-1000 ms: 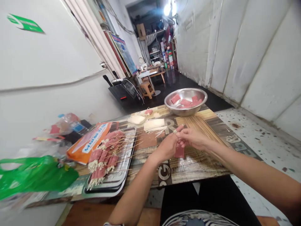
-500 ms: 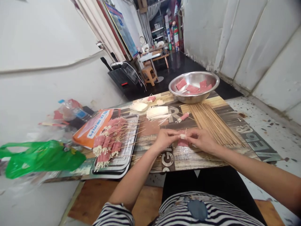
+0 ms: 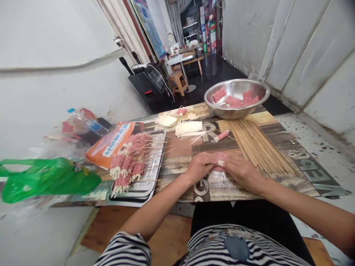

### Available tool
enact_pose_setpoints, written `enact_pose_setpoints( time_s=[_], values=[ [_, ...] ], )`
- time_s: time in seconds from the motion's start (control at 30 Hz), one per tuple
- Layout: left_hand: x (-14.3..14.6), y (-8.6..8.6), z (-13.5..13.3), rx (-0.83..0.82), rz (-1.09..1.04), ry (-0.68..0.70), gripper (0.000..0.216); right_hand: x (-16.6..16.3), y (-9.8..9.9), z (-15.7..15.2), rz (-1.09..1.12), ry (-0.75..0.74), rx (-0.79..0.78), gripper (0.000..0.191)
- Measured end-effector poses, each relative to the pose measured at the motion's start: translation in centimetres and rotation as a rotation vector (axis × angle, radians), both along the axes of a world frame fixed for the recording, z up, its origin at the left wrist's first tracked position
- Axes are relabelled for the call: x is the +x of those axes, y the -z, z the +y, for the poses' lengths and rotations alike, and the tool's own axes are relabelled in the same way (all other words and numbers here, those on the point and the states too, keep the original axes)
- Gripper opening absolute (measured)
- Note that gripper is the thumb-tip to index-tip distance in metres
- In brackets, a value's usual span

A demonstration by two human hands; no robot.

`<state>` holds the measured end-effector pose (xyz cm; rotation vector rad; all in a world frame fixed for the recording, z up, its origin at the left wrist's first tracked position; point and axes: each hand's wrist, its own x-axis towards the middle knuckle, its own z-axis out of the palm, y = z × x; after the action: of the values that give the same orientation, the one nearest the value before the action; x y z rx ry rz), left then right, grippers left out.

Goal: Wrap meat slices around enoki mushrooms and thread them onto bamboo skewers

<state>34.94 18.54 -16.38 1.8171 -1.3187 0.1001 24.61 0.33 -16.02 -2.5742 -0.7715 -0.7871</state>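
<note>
A thin pink slice of meat (image 3: 219, 169) lies on the table with a small white bunch of enoki mushrooms (image 3: 221, 163) across it. From the left, my left hand (image 3: 200, 166) pinches the slice's edge beside the bunch. My right hand (image 3: 242, 173) closes on the other side, its fingertips partly covering the meat. Just beyond my hands is one finished meat roll (image 3: 222, 135) on a skewer. Behind it sit a cut block of enoki (image 3: 190, 128) and another pale clump (image 3: 166, 120).
A metal bowl (image 3: 237, 111) with several meat slices stands at the back right. Bare bamboo skewers (image 3: 257, 147) fan out below it. To the left, a tray (image 3: 151, 188) bears stacked skewered rolls (image 3: 129, 159), beside an orange packet (image 3: 111, 144) and a green plastic bag (image 3: 52, 181).
My fingers have shifted from pinching the enoki bunch to the meat slice's edges around it. The meat's far edge now shows raised between my hands. The view has tilted slightly.
</note>
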Motion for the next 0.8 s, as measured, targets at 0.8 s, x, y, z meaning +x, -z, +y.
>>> enact_pose_setpoints(
  time_s=[0.8],
  values=[
    [0.5, -1.6, -0.1, 0.311, -0.488, 0.269, 0.026, -0.4, 0.0, -0.2, -0.047, 0.062, -0.490, 0.021]
  ],
)
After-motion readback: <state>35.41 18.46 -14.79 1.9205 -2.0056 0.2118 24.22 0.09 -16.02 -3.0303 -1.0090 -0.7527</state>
